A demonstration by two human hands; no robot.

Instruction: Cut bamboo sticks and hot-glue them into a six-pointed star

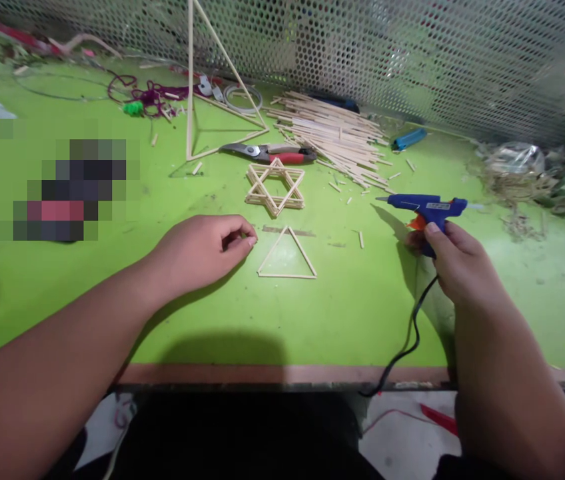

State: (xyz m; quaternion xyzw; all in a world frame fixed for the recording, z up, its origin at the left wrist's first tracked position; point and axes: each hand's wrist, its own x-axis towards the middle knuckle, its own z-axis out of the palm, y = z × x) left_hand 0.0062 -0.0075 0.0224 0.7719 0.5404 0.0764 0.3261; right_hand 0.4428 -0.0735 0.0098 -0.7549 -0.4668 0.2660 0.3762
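A hot glue gun (427,205), blue with an orange trigger, is gripped in my right hand (450,250), its nozzle pointing left above the table. A black cord runs down from its handle. My left hand (207,250) rests with thumb and forefinger pinched together; nothing shows between them, and its other fingers are mostly hidden. Just right of those fingertips, apart from them, a small triangle of thin wooden sticks (287,276) lies flat. Behind it sits a six-pointed star (275,200) built of layered sticks.
Red-handled pruning shears (282,155) lie behind the star, beside a large stick frame (190,87). A pile of loose sticks (337,133) and a blue cutter (410,139) are farther back. Purple cord (155,97) tangles at back left. Perforated metal mesh (362,47) borders the green table (212,333).
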